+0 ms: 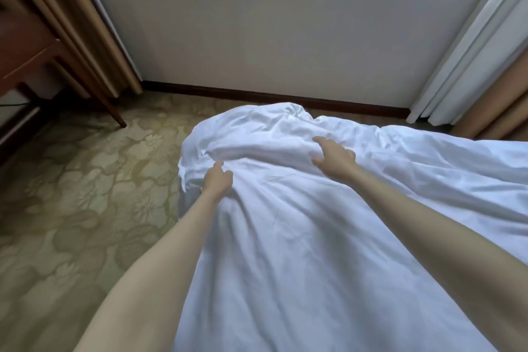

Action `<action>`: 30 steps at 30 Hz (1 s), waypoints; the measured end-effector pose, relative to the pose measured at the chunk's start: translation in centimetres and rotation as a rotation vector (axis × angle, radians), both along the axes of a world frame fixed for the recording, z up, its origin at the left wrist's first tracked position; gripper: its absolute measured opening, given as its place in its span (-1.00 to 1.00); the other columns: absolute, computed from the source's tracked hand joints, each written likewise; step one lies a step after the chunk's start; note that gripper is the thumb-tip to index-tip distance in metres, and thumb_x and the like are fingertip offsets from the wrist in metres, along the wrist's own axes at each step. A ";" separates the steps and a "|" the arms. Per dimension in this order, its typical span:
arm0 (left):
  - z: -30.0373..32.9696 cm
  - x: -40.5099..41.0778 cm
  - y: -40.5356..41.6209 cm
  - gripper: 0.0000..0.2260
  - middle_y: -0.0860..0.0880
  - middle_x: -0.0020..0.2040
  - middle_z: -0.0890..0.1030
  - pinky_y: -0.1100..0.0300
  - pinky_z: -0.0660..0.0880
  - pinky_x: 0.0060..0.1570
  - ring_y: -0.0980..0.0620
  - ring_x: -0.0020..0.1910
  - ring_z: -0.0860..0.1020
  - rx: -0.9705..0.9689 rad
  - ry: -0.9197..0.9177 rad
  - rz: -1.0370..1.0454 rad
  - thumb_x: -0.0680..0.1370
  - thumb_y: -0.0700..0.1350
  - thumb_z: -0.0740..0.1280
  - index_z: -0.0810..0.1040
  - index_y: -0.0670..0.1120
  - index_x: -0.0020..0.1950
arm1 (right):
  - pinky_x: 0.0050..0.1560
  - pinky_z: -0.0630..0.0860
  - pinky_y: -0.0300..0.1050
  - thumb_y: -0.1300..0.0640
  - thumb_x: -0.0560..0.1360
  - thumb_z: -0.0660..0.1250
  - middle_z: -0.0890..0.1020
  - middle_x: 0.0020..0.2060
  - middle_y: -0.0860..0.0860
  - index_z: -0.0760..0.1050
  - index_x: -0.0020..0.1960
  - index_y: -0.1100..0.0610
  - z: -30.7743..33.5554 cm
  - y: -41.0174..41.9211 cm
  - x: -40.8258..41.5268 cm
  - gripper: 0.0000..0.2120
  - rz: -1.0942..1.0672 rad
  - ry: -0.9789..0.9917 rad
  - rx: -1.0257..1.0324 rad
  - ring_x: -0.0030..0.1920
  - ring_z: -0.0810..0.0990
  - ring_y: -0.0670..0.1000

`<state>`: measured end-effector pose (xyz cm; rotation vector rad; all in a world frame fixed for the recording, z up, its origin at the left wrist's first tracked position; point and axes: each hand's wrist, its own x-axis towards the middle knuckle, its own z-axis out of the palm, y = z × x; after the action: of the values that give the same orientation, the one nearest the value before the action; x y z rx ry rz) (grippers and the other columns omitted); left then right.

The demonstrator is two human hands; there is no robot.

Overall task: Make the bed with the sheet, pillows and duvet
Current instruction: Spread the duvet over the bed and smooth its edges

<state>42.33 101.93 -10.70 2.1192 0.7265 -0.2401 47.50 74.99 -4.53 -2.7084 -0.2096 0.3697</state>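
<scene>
**Both hands at the rumpled corner of a white duvet**

Plainly, no brand, label or writing can be read. The duvet (314,237) is white, soft and creased, spread over the bed from centre to 4 o'clock, its bunched corner at 12 o'clock hanging toward the patterned carpet (85,194). The left hand (217,180) has its grip clenched on a fold. The right hand (334,157) rests on the cloth with fingers spread, grip released.
</scene>
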 end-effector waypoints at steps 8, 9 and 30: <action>-3.6 -8.6 -4.1 -0.40 0.09 0.58 -0.06 -0.22 -0.11 0.44 0.02 0.55 -0.09 0.254 0.057 -0.705 0.55 0.23 0.20 0.06 0.20 0.54 | 0.10 0.48 0.01 0.28 0.49 0.19 0.63 0.03 0.11 0.56 0.12 0.16 -3.5 0.6 -4.0 -0.73 -0.067 -0.027 0.277 0.09 0.56 0.15; -4.8 -10.3 -3.4 -0.39 0.11 0.58 -0.15 -0.23 -0.20 0.43 0.02 0.55 -0.19 0.393 0.125 -0.896 0.57 0.23 0.17 -0.02 0.22 0.55 | 0.12 0.47 0.02 0.28 0.48 0.20 0.63 0.02 0.10 0.56 0.12 0.15 -4.2 0.3 -5.0 -0.73 -0.053 -0.011 0.267 0.08 0.56 0.15; -6.8 -24.8 1.0 -0.55 -0.05 0.59 -0.02 -0.10 -0.07 0.45 0.00 0.56 -0.01 0.627 0.178 -0.323 0.68 0.00 -0.01 0.05 0.00 0.57 | 0.34 0.24 0.06 0.25 0.53 0.24 0.40 0.39 0.11 0.34 0.44 0.13 -8.3 0.3 -21.3 -0.52 0.098 -0.026 0.162 0.35 0.37 0.17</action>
<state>17.58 102.93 -17.46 2.8463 0.6054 -0.4202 26.19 75.30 -12.85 -2.5502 -0.3643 0.3310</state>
